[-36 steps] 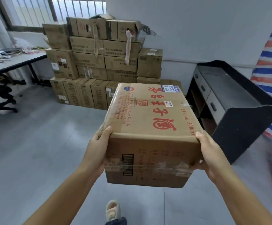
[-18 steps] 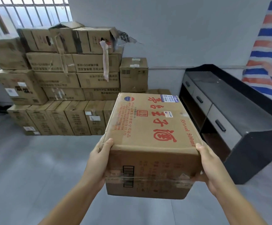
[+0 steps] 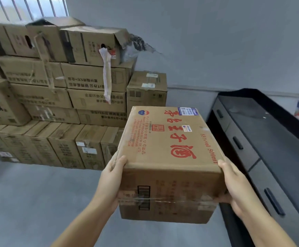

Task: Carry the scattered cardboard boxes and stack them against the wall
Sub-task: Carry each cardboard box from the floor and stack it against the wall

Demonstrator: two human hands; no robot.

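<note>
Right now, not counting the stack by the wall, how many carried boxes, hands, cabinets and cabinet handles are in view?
Carried cardboard box: 1
Hands holding it: 2 (left hand, right hand)
Black cabinet: 1
Cabinet handles: 3
Total: 7

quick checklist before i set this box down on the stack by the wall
1. Left hand grips the carried box at its near left corner: ok.
2. Right hand grips the near right corner: ok.
3. Box tape holding: ok on the near face, underside cannot tell.
4. Floor ahead free of obstacles: ok.
5. Landing spot: single box at the stack's right end has a bare top: ok.
6. Top row of the stack, flaps torn open: not ok for stacking.
</note>
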